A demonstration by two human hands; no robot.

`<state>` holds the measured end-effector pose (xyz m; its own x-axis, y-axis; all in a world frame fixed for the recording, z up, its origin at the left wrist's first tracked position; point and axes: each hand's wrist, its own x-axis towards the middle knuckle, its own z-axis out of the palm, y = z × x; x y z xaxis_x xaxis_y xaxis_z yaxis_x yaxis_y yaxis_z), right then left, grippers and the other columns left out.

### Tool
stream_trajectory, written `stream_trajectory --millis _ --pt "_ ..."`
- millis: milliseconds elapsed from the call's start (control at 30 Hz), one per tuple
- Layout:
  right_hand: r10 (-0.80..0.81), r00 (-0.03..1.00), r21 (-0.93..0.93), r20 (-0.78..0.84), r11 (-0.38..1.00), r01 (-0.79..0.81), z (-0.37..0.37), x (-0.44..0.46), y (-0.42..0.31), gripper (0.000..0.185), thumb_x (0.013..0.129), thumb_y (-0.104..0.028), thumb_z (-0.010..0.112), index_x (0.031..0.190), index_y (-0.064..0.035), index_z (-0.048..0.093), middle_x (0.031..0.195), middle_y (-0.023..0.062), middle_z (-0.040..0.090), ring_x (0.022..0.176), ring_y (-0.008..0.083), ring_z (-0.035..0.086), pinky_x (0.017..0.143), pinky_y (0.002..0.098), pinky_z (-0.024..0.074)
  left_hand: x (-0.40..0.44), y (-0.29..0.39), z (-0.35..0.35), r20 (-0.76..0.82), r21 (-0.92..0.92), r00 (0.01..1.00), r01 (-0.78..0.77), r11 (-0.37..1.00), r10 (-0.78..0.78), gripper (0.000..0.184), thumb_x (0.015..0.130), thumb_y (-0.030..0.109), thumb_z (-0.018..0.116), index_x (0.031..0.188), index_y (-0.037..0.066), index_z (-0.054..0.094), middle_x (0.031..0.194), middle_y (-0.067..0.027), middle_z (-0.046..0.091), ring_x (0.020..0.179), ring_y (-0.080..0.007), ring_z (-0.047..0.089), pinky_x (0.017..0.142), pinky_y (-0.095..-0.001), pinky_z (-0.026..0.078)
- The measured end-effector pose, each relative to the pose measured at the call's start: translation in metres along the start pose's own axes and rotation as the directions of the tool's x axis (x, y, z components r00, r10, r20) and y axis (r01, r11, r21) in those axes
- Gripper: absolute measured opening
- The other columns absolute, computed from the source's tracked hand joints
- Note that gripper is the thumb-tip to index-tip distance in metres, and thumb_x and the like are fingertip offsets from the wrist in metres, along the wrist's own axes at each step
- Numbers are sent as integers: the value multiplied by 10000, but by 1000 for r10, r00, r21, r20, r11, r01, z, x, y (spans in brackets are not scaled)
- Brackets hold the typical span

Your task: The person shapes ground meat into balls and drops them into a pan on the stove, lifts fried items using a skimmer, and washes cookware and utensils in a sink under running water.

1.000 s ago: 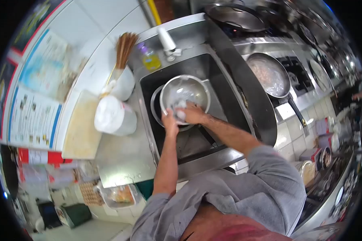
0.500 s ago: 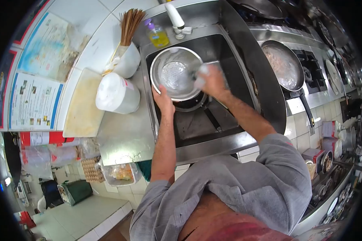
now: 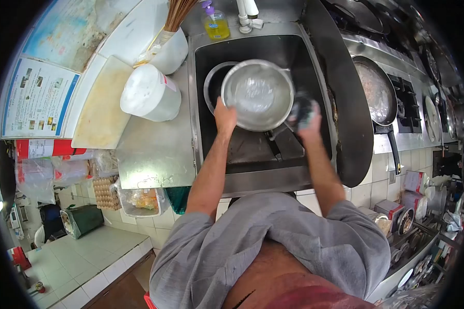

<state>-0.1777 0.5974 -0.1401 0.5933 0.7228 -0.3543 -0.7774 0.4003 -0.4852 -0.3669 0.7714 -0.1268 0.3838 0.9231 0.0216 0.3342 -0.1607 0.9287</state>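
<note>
My left hand grips the left rim of a shiny metal bowl, fingers wrapped on its edge. The bowl is held over the dark sink, its wet inside facing up. At the bowl's right side, my right hand is closed round a dark scrubbing pad, smeared by motion. Beneath the bowl, a round metal rim shows on the left, and a black pan handle sticks out toward me. The bowl hides most of what lies under it.
A faucet and a yellow soap bottle stand behind the sink. To the left are a white tub, a bundle of sticks in a container and a cutting board. A frying pan sits on the stove at right.
The bowl has shifted right and is tilted differently, uncovering the round rim on its left. My right hand with the pad has moved from the bowl's upper right rim to its lower right outside.
</note>
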Motion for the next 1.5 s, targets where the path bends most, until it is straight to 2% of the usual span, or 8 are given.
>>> stream_trajectory --millis 600,700,800,1033,1167,1367,1433,1500 --pt "141 985 42 105 988 -146 -11 -61 -30 405 759 -229 517 1076 22 494 915 196 582 791 332 596 622 449 540 60 -103 68 534 500 783 -596 629 317 224 848 224 493 979 95 621 942 -127 613 926 -309 572 813 -412 447" --pt "87 993 22 83 996 -89 -7 -64 -41 394 760 -214 518 1078 18 497 922 183 583 806 297 599 648 433 542 64 -28 43 234 -165 900 409 897 -367 376 893 363 435 1071 54 554 1001 -145 593 827 -340 595 724 -478 487" --pt "-104 986 -150 128 981 123 24 -45 -50 377 757 -171 535 1095 -5 508 935 126 574 848 214 583 689 365 527 49 0 17 365 -609 854 520 599 -371 482 887 441 414 1193 69 416 1123 -149 524 952 -339 546 647 -555 478" --pt "-332 496 -592 802 -549 590 110 -33 52 502 663 -229 666 1135 -132 527 1257 220 364 1150 429 358 987 480 257 -32 25 44 129 -621 991 99 778 -24 292 916 280 422 1055 37 503 953 -54 567 817 -187 570 678 -322 486" --pt "-263 595 -616 760 -585 528 138 -19 47 440 675 -327 636 1072 -143 580 1125 179 510 1084 350 467 926 522 324 -55 44 14 -2 -370 997 76 926 -83 233 921 204 440 968 16 569 830 9 569 703 -87 514 609 -229 425" --pt "706 682 -739 192 561 -372 101 96 0 368 789 -435 534 1036 -173 612 948 84 637 836 170 606 826 329 465 -84 60 -19 -51 -385 998 -63 921 47 281 907 242 495 784 -2 560 722 36 516 667 -40 428 616 -201 375" --pt "269 821 -551 503 832 65 65 23 21 491 801 -483 508 1132 -122 539 1092 73 576 969 181 559 867 331 448 -90 66 -3 -87 -465 995 -89 881 55 267 901 233 504 776 2 556 719 37 508 663 -43 417 600 -204 366" --pt "286 709 81 645 896 -436 37 4 63 474 794 -365 575 1156 -68 501 1151 94 532 1044 212 513 876 374 435 -94 103 4 -113 -230 960 -276 933 256 237 884 185 519 734 2 538 632 26 462 642 -42 381 546 -224 346"
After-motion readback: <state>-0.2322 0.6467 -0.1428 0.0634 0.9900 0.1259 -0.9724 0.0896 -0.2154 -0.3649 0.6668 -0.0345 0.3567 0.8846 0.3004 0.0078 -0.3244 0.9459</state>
